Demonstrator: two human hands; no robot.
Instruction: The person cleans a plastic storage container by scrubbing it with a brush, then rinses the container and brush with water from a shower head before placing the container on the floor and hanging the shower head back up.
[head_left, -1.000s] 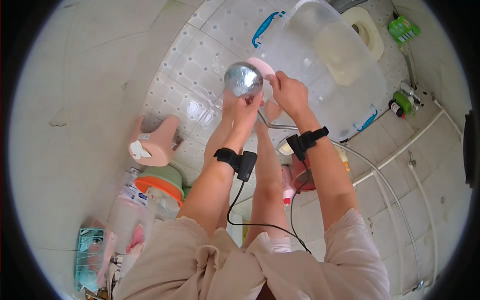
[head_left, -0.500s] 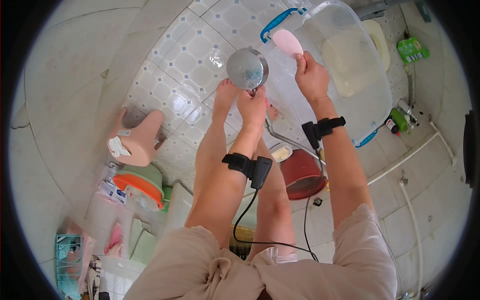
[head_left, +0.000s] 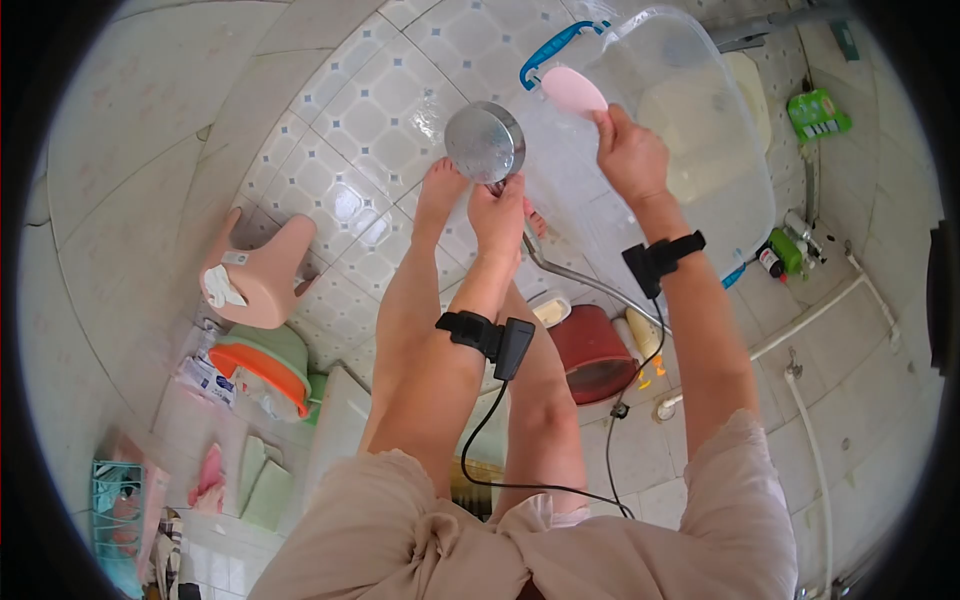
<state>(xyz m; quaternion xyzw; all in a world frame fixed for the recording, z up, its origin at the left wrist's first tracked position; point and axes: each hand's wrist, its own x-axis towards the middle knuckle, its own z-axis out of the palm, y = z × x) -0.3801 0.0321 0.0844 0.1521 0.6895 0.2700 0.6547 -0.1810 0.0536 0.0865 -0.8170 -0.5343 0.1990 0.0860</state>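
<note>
My left hand [head_left: 496, 215] is closed round the neck of a round chrome shower head [head_left: 485, 143], with its metal hose [head_left: 575, 275] trailing down to the right. In my right hand [head_left: 634, 158] is the handle of a pink oval-headed brush [head_left: 572, 90]; its smooth back shows and the underside is hidden. The brush is over the near left part of a large clear plastic storage box [head_left: 745, 190], close to that box's blue handle [head_left: 550, 52]. Whether brush and box touch, I cannot tell.
A pink stool [head_left: 262, 270] and green and orange basins [head_left: 260, 360] stand to the left. Near my right leg are a red bucket [head_left: 590, 350] and a soap dish [head_left: 550, 310]. Bottles [head_left: 785, 252] and white pipes [head_left: 815, 322] line the right wall. The tiled floor [head_left: 375, 120] looks wet.
The shower head has shifted slightly left and down. My right hand has moved a little right and down, and the brush has tilted flatter. Both hands keep their hold.
</note>
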